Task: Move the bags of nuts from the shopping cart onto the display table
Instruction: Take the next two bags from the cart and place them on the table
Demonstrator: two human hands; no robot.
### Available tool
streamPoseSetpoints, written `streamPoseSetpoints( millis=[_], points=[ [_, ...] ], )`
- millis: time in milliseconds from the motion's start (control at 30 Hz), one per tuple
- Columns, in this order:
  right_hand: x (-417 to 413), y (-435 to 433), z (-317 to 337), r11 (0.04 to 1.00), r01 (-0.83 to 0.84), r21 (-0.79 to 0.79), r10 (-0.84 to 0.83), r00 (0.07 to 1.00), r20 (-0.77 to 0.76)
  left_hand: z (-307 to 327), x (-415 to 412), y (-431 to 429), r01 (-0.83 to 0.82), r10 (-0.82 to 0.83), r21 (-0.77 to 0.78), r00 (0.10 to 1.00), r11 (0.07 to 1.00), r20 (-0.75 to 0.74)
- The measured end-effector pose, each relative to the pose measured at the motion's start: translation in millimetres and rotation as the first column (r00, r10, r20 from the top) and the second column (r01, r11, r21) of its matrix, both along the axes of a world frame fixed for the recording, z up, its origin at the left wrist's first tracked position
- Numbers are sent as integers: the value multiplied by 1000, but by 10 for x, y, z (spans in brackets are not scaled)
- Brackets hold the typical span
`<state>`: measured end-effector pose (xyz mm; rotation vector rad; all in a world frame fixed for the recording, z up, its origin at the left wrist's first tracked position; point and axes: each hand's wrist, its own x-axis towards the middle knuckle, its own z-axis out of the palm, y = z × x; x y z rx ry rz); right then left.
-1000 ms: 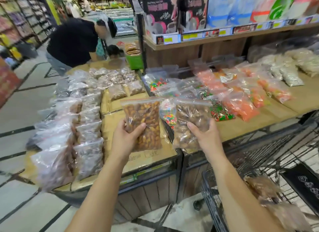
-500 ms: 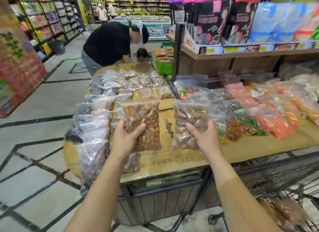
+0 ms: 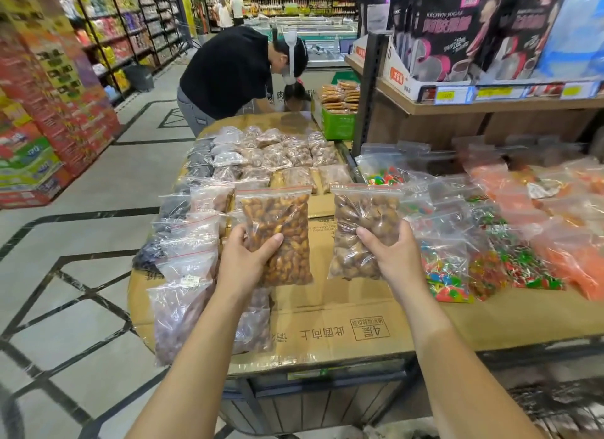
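the left hand (image 3: pixel 243 262) is closed around the lower half of a clear zip-top bag of glossy amber-brown nuts (image 3: pixel 277 232), thumb across its front; the right hand (image 3: pixel 390 258) grips a second clear zip-top bag of paler, rounder brown nuts (image 3: pixel 362 232) the same way. both bags stand upright, long axis running six to twelve o'clock, zip seals at the top, held above the cardboard-covered display bench (image 3: pixel 327 327) — neither looks to be resting on it.

what the set-down turns on: bare cardboard lies straight below and toward six o'clock of both bags, about equally near either hand. at nine o'clock a column of clear bags of dark nuts (image 3: pixel 186 252) crowds the left hand; at three o'clock the bags of bright mixed candies (image 3: pixel 447 268) sit just beside the right bag. at twelve the rows of nut bags (image 3: pixel 287 154) fill the bench. the wire shopping cart (image 3: pixel 562 406) shows blurred at five o'clock.
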<state>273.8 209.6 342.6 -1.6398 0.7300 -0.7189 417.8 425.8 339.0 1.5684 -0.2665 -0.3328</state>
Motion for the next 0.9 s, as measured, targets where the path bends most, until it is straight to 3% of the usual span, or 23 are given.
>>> streamPoseSetpoints(
  millis=[600, 900],
  points=[
    [1113, -1428, -252, 991, -134, 16, 135, 988, -74, -173, 706, -1343, -148, 148, 92, 989, 985, 7],
    [1529, -1756, -364, 994, -109, -5, 107, 982, -154, -334, 1253, -1660, -109, 112, 127, 994, 986, -15]
  ],
)
